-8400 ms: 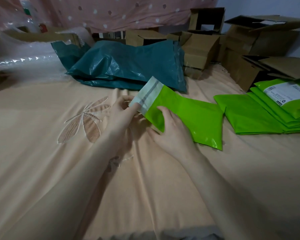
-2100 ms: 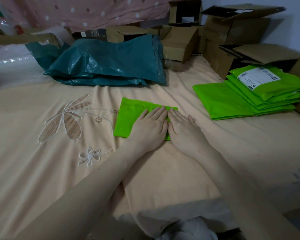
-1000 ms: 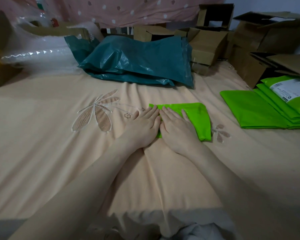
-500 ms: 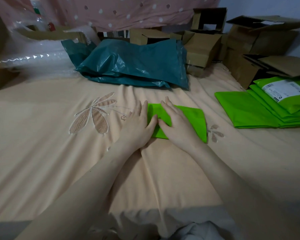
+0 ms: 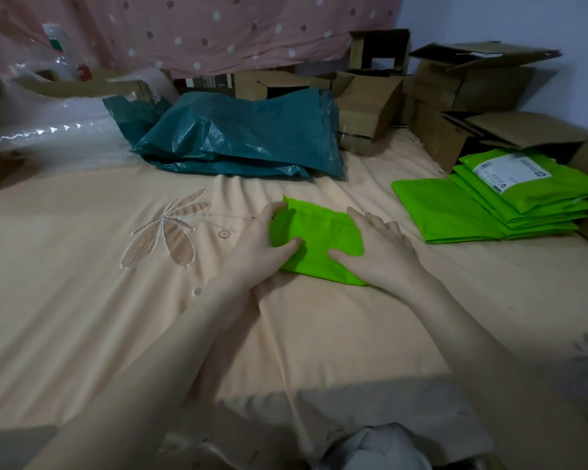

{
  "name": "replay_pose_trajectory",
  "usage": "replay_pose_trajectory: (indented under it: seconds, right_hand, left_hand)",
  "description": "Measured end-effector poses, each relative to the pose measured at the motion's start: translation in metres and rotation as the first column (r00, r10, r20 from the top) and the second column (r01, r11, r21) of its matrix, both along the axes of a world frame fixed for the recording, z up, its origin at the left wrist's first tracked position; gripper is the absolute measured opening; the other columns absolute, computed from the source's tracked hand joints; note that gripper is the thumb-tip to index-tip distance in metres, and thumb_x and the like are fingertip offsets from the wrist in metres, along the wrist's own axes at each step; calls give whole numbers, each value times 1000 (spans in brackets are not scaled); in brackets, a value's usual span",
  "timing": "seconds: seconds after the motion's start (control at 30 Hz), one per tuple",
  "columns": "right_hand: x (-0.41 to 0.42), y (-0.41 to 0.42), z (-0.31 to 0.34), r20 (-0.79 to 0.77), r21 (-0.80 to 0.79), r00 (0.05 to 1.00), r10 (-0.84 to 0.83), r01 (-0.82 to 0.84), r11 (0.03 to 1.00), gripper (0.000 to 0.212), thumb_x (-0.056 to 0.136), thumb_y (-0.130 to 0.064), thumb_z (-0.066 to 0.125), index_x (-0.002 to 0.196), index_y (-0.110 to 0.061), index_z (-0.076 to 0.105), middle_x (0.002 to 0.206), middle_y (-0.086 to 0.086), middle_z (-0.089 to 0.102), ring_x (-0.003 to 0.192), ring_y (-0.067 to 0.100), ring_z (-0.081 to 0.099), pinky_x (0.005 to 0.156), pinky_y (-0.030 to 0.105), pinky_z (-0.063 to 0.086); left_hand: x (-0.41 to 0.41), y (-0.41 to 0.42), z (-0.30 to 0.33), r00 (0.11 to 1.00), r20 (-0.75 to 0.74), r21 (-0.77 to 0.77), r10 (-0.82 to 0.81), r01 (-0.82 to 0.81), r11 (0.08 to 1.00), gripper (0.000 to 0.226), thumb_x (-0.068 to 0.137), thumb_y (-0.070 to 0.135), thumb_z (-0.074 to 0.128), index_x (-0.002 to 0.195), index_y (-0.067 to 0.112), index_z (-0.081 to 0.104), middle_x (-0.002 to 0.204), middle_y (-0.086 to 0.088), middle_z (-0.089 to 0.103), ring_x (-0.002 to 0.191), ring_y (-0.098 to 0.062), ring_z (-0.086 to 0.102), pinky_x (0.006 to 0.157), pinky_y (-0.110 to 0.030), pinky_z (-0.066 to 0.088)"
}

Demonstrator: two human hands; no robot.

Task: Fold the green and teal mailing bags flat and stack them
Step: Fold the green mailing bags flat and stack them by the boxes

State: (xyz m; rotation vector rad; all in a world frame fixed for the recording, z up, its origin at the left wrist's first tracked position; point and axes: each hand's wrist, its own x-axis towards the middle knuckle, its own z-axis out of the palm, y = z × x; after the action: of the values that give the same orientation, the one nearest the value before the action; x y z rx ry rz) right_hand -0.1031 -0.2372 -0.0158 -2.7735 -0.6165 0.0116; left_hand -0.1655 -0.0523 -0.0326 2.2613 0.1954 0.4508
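Note:
A folded bright green mailing bag (image 5: 319, 235) lies on the peach bedsheet (image 5: 116, 317) in front of me. My left hand (image 5: 262, 242) grips its left end, fingers curved round the far edge and thumb on top. Over the bag's right end, my right hand (image 5: 377, 249) rests flat, fingers straight and thumb pressing on the green plastic. A stack of folded green bags (image 5: 455, 212) sits at the right, the top one bearing a white shipping label (image 5: 510, 171). Crumpled teal bags (image 5: 245, 140) lie in a heap at the back centre.
Several open cardboard boxes (image 5: 370, 100) crowd the back and right side behind the green stack. Bubble wrap (image 5: 48, 130) lies at the back left. A pink dotted cloth (image 5: 201, 28) hangs behind. The bed's front edge runs just below my forearms.
My hands, side by side at the bag's left part half a second ago, have spread apart to its two ends. My left hand now grips the left edge.

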Motion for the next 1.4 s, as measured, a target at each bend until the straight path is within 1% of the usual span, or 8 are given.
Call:
replay_pose_trajectory:
  seconds: [0.23,0.47,0.6,0.77,0.87,0.97,1.17,1.4]
  right_hand:
    - [-6,-19,18,49,50,998,-42,40,998,92,70,-72,58,143,-29,21,142,8,33,131,31,29,101,47,30]
    - [0,-46,41,73,310,997,-39,15,951,78,75,-66,57,137,-26,32,136,2,49,127,27,43,102,49,35]
    - [1,-57,48,63,586,998,4,-40,809,30,89,-31,60,114,-15,58,103,-1,64,106,23,58,77,24,36]
    - [4,-65,47,-8,760,1000,3,4,649,6,88,-17,62,94,-14,61,91,4,66,94,24,64,83,37,47]
    - [7,-68,44,-79,869,997,-14,76,489,10,89,-13,61,98,-17,60,98,6,67,97,24,64,92,46,49]
    - [11,-69,39,-117,904,992,-50,128,409,10,90,-14,60,100,-16,60,99,7,68,99,26,65,93,48,49]
    - [11,-66,29,-135,912,982,-132,175,371,12,86,-23,62,95,-16,59,94,9,66,94,32,64,89,53,49]
    - [15,-68,24,-149,925,971,-187,203,321,5,88,-19,61,92,-16,59,91,7,65,96,34,63,90,51,49]
  left_hand:
    - [2,-14,27,957,245,-222,-155,211,952,72,79,-3,66,137,26,35,129,11,48,114,16,42,90,-18,46]
    - [7,-27,62,943,242,-369,-229,308,877,82,76,5,75,137,35,29,136,1,46,108,-12,59,76,-27,56]
    - [15,-39,68,958,245,-394,-148,238,888,79,71,17,80,132,36,34,135,3,49,110,-7,56,89,-32,52]
    - [25,-60,63,972,226,-704,59,121,700,51,84,27,68,128,19,44,124,-3,55,103,-11,59,76,-23,53]
    - [21,-72,54,993,82,-811,-84,115,573,37,92,37,54,122,15,50,109,-3,61,88,-13,65,68,-24,54]
    - [12,-84,45,984,0,-704,-178,127,699,28,93,39,52,107,16,59,98,-2,63,77,-12,65,63,-27,57]
    - [14,-95,32,990,140,-365,-8,59,929,36,96,31,50,77,1,56,60,-8,53,38,-12,54,47,-35,51]
    - [20,-101,27,964,265,-345,21,74,936,15,93,28,55,81,20,54,53,-7,52,44,-22,50,39,-36,39]
